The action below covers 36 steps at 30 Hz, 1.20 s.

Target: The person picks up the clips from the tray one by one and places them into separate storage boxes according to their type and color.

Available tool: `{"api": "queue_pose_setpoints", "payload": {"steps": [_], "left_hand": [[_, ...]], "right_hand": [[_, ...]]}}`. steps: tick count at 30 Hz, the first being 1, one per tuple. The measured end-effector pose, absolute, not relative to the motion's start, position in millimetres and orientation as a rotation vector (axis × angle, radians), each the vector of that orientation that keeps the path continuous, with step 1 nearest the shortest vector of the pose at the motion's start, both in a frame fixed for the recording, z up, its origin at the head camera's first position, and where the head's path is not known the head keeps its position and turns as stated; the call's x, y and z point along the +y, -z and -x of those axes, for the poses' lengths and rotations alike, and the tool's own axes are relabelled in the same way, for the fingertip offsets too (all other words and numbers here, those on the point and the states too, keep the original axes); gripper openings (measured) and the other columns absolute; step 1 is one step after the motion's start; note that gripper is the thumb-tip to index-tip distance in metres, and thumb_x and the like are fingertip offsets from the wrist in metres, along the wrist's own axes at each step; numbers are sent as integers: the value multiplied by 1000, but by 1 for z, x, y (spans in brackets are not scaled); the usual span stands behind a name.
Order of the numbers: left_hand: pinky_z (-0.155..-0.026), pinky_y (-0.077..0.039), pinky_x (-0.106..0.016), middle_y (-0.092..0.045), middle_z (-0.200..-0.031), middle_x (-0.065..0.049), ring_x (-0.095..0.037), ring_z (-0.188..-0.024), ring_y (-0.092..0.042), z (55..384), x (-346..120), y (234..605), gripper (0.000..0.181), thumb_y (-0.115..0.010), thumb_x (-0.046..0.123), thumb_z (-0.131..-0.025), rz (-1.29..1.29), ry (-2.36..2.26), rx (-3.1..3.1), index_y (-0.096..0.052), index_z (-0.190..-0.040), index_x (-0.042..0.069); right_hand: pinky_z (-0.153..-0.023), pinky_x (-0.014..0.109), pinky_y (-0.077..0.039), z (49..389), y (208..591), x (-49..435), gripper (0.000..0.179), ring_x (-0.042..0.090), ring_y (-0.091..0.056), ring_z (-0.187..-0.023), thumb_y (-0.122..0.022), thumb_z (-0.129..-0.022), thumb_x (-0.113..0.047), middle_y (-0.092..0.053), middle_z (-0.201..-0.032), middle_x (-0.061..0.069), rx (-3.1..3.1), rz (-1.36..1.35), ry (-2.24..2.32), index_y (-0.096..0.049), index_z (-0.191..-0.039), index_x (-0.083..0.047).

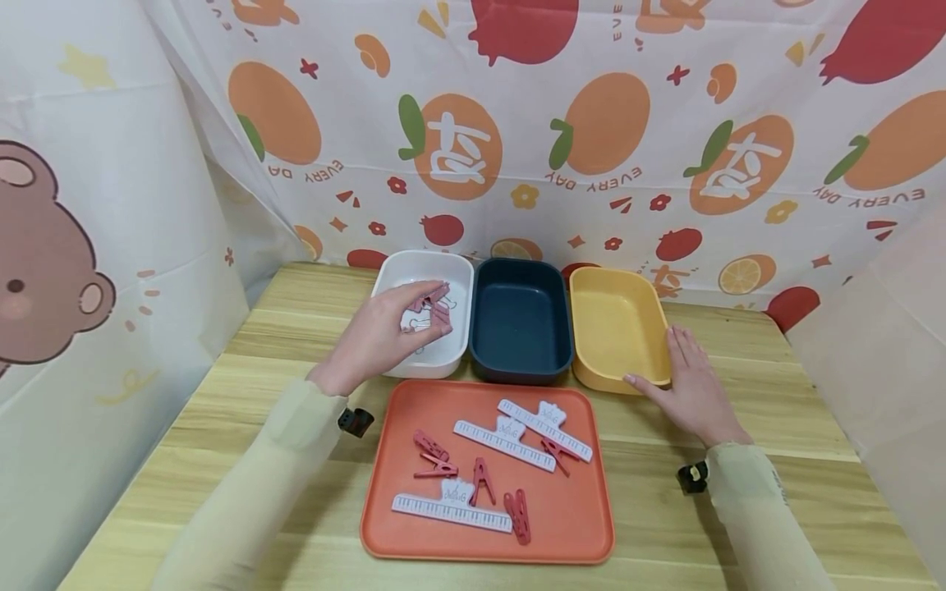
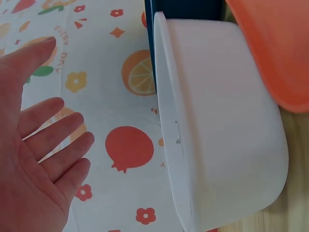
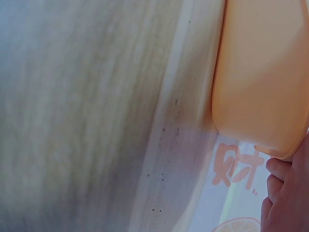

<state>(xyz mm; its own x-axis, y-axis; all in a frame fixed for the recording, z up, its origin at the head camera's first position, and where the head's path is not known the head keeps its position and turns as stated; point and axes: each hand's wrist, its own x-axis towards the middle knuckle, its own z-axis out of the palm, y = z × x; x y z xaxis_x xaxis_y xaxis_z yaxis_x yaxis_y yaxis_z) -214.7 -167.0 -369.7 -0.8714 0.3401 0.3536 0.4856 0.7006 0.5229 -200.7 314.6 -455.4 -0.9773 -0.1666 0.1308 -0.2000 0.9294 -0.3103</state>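
Note:
My left hand [image 1: 388,328] is over the white bin [image 1: 421,371], thumb and fingers spread apart. Its palm [image 2: 29,179] is bare in the left wrist view, with straight fingers. Pink shapes [image 1: 438,313] like clothespins appear in the gap between thumb and fingers in the head view. Against the right side of the yellow bin [image 1: 617,328] rests my right hand [image 1: 691,390], fingers extended along the rim and thumb at its front corner. An orange tray [image 1: 429,546] in front holds red-pink clothespins [image 1: 519,515] and white clips with a piano-key pattern [image 1: 451,510].
A dark blue bin [image 1: 521,328] stands between the white and yellow bins, all in a row on the wooden table [image 1: 303,328]. A fruit-print cloth [image 1: 517,123] hangs behind, and another cloth with a bear [image 1: 44,254] hangs at the left.

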Motion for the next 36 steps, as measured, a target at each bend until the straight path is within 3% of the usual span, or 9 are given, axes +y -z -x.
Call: {"api": "queue_pose_setpoints", "payload": {"steps": [7, 11, 15, 20, 36], "left_hand": [[-96, -53, -47, -53, -149, -3, -26, -133, -51, 199, -161, 368, 71, -83, 35, -87, 721, 910, -2697, -54, -149, 19], [-104, -46, -51, -48, -154, -2, -28, -138, -46, 191, -159, 367, 70, -83, 37, -87, 751, 888, -2690, -55, -148, 18], [-106, -45, -49, -51, -150, -3, -26, -137, -48, 184, -157, 369, 68, -83, 38, -87, 786, 880, -2685, -57, -146, 17], [-98, -52, -46, -58, -143, -5, -25, -129, -54, 173, -153, 370, 69, -83, 42, -86, 823, 898, -2691, -59, -145, 16], [-104, -47, -47, -55, -146, -2, -23, -132, -51, 142, -147, 380, 69, -82, 41, -87, 898, 833, -2836, -57, -146, 17]], "right_hand": [[-121, 56, -5, 201, 455, 315, 112, 39, -2, -153, -56, -93, -69, -7, -166, 25, -2984, -288, -507, -6, -160, 4], [-121, 56, -4, 201, 454, 315, 112, 39, -2, -153, -56, -93, -70, -7, -166, 25, -2988, -285, -508, -5, -160, 4], [-121, 56, -4, 200, 454, 315, 112, 39, -1, -153, -56, -93, -70, -5, -167, 24, -2994, -284, -509, -5, -160, 4], [-121, 56, -5, 200, 453, 314, 112, 40, -2, -153, -56, -93, -70, -4, -167, 24, -2996, -283, -503, -5, -160, 5], [-120, 57, -5, 200, 454, 314, 113, 40, -2, -153, -56, -93, -70, -7, -166, 26, -2987, -284, -507, -4, -160, 4]]}}
